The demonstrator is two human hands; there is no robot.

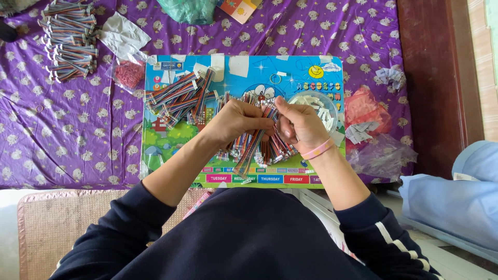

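Both hands are meeting in the middle of the frame. The left hand (pixel 236 120) is closing around a bundle of rainbow ribbon cable (pixel 252 146), pinching its upper end while the rest is trailing down toward the bottom of the board (pixel 155 155). The right hand (pixel 300 126) is curling in just beside it, fingertips working at that same top end; can't really tell if it's gripping something small or just the wires. Pink band (pixel 317 150) is sitting on that wrist.

Looks to me like the step in hand is fitting or sorting the cable's end, one piece at a time. I'd say the next move is calling for a steady pinch from the left and fine fingertip work from the right.

Right under the hands, a heap of cables (pixel 270 150) is lying on the colourful cartoon board. Just right of centre, a clear bowl (pixel 332 106) of small white pieces is sitting within easy reach. Left of the hands, another cable pile (pixel 179 98) is spreading over the board. Upper left, done-looking bundles (pixel 68 39) are stacking up on the purple cloth (pixel 72 135).
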